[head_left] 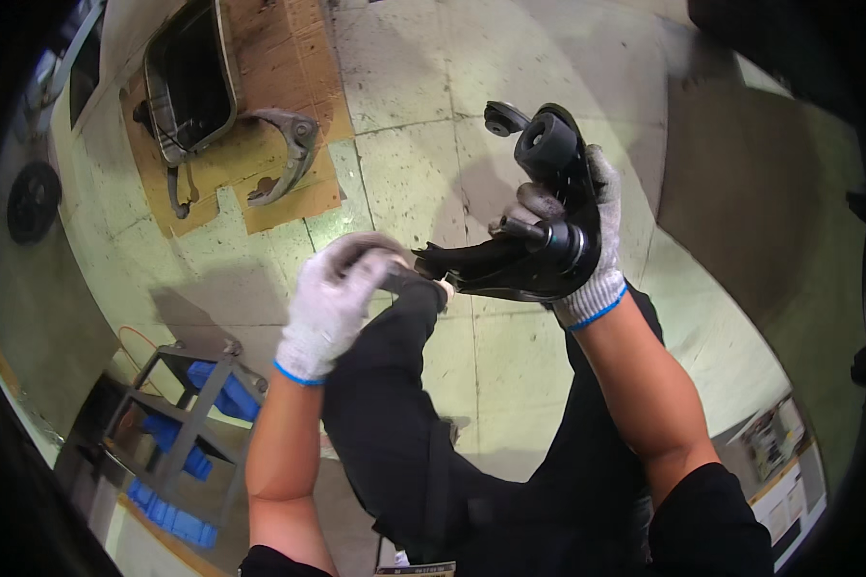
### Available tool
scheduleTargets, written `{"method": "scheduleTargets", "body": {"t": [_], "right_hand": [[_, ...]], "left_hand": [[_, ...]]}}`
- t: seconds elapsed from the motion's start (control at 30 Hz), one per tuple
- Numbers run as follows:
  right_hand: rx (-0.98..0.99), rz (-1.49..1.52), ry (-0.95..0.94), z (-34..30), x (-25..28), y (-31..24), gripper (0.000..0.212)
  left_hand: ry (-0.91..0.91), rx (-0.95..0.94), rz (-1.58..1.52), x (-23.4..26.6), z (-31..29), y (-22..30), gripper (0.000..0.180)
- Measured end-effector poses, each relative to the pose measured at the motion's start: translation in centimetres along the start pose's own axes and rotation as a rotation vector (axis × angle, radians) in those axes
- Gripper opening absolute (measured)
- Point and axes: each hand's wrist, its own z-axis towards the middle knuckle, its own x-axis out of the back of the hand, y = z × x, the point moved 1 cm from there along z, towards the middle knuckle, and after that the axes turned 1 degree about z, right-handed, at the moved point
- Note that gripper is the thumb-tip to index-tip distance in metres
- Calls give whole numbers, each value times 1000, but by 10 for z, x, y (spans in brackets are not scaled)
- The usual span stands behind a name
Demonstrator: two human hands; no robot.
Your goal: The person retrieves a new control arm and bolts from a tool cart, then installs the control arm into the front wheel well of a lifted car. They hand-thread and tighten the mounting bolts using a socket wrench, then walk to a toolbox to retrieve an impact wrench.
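R hand [609, 231] grips blk metal arm [539, 277], held above tiled floor [404, 183] | L hand [329, 300] half-curled nr its narrow end, grasp: cannot tell | grey curved part [304, 154] on cardboard [319, 198]

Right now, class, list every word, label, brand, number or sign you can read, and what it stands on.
None is readable.
White rectangular printed panel, lower right: marks too small.
Small pale, dark-marked strip, bottom edge: too small and blurred.
Black curved metal part in the grey-gloved right hand: no lettering visible.
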Motion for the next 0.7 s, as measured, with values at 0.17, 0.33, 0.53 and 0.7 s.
{"method": "scheduleTargets", "body": {"t": [0.17, 0.33, 0.53, 0.7], "right_hand": [[-48, 283, -41, -124, 8, -29, 49], [10, 451, -207, -251, -7, -68, 53], [43, 416, -333, -363, -53, -109, 69], [1, 395, -485, -426, -83, -135, 72]], "left_hand": [[-277, -4, -71, -113, -90, 128, 34], [-500, -165, 193, -195, -175, 209, 57], [-494, -444, 365, -256, -262, 287, 53], [-393, -688, 350, -284, -326, 332, 49]]}}
